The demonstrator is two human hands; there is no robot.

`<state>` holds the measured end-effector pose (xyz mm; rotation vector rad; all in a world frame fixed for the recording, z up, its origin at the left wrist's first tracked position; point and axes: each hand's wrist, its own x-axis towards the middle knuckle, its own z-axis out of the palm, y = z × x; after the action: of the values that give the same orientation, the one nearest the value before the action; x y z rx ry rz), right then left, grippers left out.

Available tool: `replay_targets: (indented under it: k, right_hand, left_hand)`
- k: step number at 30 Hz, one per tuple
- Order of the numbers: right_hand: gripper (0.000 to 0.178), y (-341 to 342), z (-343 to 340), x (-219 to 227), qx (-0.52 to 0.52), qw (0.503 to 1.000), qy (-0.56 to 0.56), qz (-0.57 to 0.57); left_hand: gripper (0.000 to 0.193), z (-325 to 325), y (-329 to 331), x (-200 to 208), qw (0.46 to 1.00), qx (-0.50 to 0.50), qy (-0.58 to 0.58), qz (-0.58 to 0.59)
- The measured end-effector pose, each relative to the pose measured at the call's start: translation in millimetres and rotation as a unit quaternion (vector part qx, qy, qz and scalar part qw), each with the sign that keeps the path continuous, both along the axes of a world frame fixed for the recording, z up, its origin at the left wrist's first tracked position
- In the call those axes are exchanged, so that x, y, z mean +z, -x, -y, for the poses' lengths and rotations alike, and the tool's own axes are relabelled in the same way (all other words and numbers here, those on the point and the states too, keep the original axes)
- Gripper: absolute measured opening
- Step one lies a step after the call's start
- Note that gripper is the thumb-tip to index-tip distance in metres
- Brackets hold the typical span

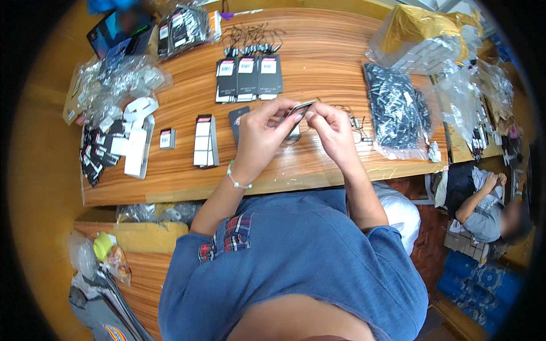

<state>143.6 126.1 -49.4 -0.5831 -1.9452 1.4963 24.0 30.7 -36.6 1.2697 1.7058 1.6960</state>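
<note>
Above the near part of the table, my left hand pinches a small dark card with a pale edge, tilted between thumb and fingers. My right hand is closed at the card's right end, its thumb and forefinger pressed together; what they grip is too small to make out. A thin dark cord hangs in a loop below the hands. Partly hidden behind my left hand lies a dark card. Just right of my right hand, dark cords with small metallic pieces rest on the wood.
Three stacks of dark cards lie ahead, with several corded pieces behind. Leftward are a white-labelled stack, a small label stack and plastic bags. A bag of black items lies right; another person sits beyond.
</note>
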Motion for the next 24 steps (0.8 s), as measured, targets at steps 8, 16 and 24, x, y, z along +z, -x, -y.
replay_targets:
  k: [8,16,24]
  right_hand:
    - [0.02,-26.9,15.5,-25.1,-0.037,0.947,0.273,-0.166]
    - [0.019,-64.9,35.0,-33.3,-0.187,0.932,0.236,-0.201]
    - [0.02,-92.3,33.2,-37.9,-0.144,0.974,0.148,-0.099]
  left_hand:
    - [0.016,-4.2,-24.7,-9.4,0.996,-0.061,0.0,-0.065]
    - [0.018,-12.1,-58.4,-3.1,0.974,-0.154,-0.018,-0.168]
    - [0.016,-18.5,-69.2,-11.9,0.976,-0.207,0.055,-0.024]
